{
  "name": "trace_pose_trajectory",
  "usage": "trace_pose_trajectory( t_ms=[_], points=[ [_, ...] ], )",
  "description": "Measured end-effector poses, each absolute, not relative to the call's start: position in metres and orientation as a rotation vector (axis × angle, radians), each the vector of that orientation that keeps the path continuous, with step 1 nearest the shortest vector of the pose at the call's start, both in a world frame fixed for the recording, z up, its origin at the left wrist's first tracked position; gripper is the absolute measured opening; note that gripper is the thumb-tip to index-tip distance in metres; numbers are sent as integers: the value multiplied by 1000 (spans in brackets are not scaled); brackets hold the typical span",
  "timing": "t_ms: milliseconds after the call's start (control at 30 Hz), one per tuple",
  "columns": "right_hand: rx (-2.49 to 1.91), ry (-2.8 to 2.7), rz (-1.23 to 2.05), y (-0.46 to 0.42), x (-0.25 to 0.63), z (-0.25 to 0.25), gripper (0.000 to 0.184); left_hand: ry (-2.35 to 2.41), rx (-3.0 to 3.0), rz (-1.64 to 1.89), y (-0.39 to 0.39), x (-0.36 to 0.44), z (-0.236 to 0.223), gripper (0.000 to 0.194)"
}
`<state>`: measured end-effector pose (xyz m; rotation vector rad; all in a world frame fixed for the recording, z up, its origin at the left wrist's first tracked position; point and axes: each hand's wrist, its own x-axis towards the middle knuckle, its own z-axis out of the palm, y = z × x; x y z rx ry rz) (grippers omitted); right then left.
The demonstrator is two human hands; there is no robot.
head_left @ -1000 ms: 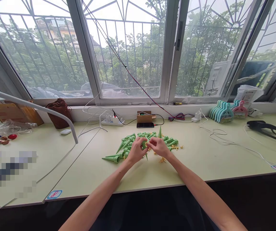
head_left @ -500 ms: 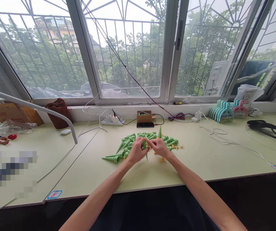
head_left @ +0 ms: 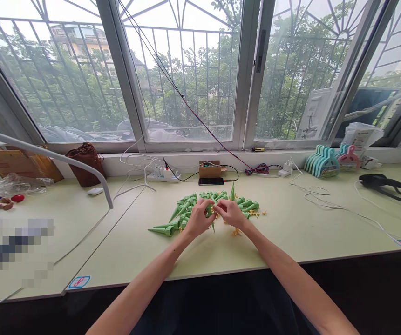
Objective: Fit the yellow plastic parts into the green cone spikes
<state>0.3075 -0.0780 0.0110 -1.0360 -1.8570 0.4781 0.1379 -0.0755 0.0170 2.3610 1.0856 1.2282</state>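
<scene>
My left hand (head_left: 200,217) is closed around a green plastic watering spike (head_left: 209,211), its thin tip pointing down below the fingers. My right hand (head_left: 231,212) is pinched close beside the spike's upper part, fingertips almost meeting those of the left; what it pinches is too small to make out. Behind and around both hands lies a pile of green watering spikes (head_left: 186,203). One spike (head_left: 233,191) stands upright with its point up. Several small yellow plastic pieces (head_left: 235,231) lie between and to the right of the hands, partly hidden by them.
A phone (head_left: 211,181) lies before a small cardboard box (head_left: 210,170) at the back, with a power strip (head_left: 163,175) to its left. White cables (head_left: 315,193) cross the table's right side. Teal hangers (head_left: 322,162) and black glasses (head_left: 392,188) are farther right. A grey curved tube (head_left: 81,166) reaches in from the left.
My right fingers have shifted slightly at the spike's upper part and curl lower. My left hand and the spike stay almost where they were.
</scene>
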Motion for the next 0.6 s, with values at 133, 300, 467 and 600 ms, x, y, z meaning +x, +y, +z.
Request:
trace_pose_trajectory(
  t_ms=[133, 300, 467, 600],
  points=[
    [-1070, -1881, 429, -75, 308, 9, 47, 1087, 2373, 1214, -75, 138, 16, 26],
    [-1073, -1865, 446, -76, 309, 9, 34, 1075, 2367, 1218, -76, 138, 17, 24],
    [-1046, -1856, 503, -79, 307, 11, 20, 1079, 2369, 1226, -75, 138, 18, 25],
    [-1051, -1861, 493, -78, 307, 10, 25, 1088, 2367, 1209, -76, 138, 18, 22]
  ],
)
